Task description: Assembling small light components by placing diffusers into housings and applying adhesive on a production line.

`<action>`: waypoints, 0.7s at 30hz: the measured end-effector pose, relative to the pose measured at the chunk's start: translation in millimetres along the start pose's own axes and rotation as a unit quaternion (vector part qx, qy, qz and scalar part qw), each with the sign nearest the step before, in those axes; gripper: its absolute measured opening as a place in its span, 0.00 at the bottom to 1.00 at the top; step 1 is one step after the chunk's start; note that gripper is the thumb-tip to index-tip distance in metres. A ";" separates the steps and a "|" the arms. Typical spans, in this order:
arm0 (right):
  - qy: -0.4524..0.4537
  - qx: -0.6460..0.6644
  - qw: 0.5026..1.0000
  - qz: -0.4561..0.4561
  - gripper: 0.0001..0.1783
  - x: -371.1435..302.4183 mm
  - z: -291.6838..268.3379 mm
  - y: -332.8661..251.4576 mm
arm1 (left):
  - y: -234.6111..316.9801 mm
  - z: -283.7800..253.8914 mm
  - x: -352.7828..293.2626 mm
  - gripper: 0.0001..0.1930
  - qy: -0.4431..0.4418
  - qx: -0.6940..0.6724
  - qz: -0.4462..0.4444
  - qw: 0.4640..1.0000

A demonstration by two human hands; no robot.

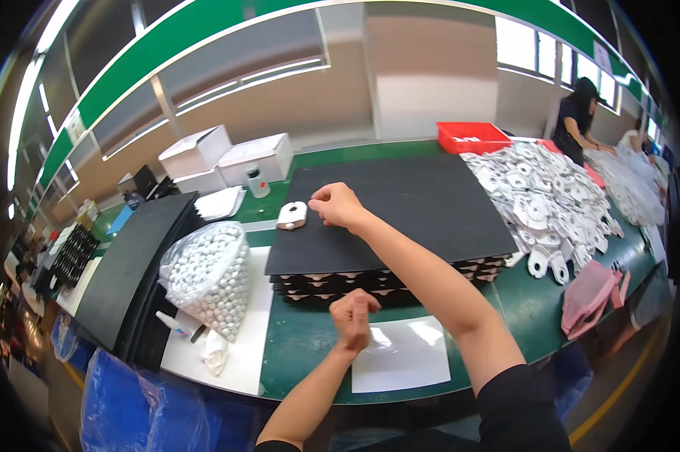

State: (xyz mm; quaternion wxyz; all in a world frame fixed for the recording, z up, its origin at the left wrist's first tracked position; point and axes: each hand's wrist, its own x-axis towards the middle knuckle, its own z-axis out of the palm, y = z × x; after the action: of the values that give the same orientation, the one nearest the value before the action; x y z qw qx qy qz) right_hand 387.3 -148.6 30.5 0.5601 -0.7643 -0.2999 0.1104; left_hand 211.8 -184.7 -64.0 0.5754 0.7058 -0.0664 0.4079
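Note:
A small white plastic part [292, 216] with a dark hole and a rounded knob lies at the left side of a black board [400, 207]. Just right of this part is my right hand [338, 205], above the board, its fingers curled toward a pinch; whatever they hold, if anything, is too small to make out. My left hand [350, 319] is closed in front of the board's near edge, thumb uppermost, and its contents are hidden. Beneath the board are stacked black layers [340, 285] with pale parts showing between them.
At left, a clear bag of white balls [212, 275] stands on a white board beside a small glue bottle [171, 324]. A white sheet [400, 355] lies in front. Many white parts [536, 196] are heaped right, near a red bin [472, 138] and pink basket [587, 297]. A person [579, 120] works beyond.

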 end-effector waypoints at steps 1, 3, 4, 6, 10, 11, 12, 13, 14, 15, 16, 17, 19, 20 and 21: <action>0.013 -0.004 1.000 0.007 0.12 -15.1 -14.0 -1.9 | -0.2 -2.7 0.7 0.22 0.019 0.014 0.014 1.000; 0.037 -0.012 0.984 -0.173 0.12 -44.9 -47.2 3.9 | 0.0 -10.6 3.7 0.19 0.075 0.022 0.022 0.997; 0.036 -0.019 0.983 -0.181 0.12 -65.2 -73.3 2.6 | 1.9 -13.5 10.3 0.17 0.130 0.041 0.052 0.989; 0.078 -0.061 0.971 -0.219 0.12 -103.3 -133.2 5.4 | 18.8 -34.2 35.5 0.17 0.226 0.143 0.094 0.959; 0.281 -0.147 0.932 -0.174 0.10 -164.2 -257.0 72.3 | 25.0 -116.9 105.0 0.08 0.291 0.286 0.179 0.895; 0.310 -0.204 0.913 -0.171 0.09 -180.9 -272.2 88.0 | 21.8 -145.7 121.3 0.07 0.288 0.366 0.140 0.874; 0.306 -0.252 0.916 -0.059 0.10 -195.7 -282.9 102.1 | 12.9 -176.2 136.2 0.06 0.263 0.435 0.135 0.850; 0.262 -0.346 0.900 -0.050 0.13 -209.5 -288.2 118.4 | 9.5 -205.7 145.4 0.07 0.215 0.503 0.076 0.834; 0.214 -0.436 0.873 -0.041 0.17 -222.2 -290.2 134.1 | 5.7 -230.6 149.0 0.13 0.168 0.615 0.017 0.770; 0.166 -0.457 0.870 -0.074 0.20 -234.3 -291.4 146.9 | 3.5 -247.2 148.8 0.18 0.124 0.657 -0.066 0.741; 0.118 -0.478 0.864 -0.106 0.24 -244.6 -289.5 156.6 | -4.3 -262.9 147.9 0.22 0.076 0.689 -0.150 0.705; 0.058 -0.538 0.839 -0.058 0.26 -251.2 -282.3 155.9 | -20.3 -291.5 146.9 0.30 0.016 0.669 -0.228 0.707; 0.095 -0.535 0.832 -0.113 0.25 -266.8 -270.3 159.3 | -37.9 -297.9 130.1 0.33 -0.027 0.691 -0.201 0.694; 0.104 -0.546 0.822 -0.122 0.22 -272.7 -263.7 151.2 | -34.2 -289.0 129.2 0.34 -0.036 0.697 -0.208 0.685; 0.095 -0.539 0.828 -0.121 0.19 -277.7 -260.3 145.8 | -28.7 -279.4 130.0 0.34 -0.038 0.698 -0.211 0.683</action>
State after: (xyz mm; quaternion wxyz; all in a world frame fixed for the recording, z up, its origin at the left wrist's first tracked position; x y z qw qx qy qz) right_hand 346.5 -543.9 -59.8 0.0936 -0.9092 -0.3469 -0.2104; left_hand 174.0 115.6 0.4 -0.0166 0.9135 0.3661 0.1767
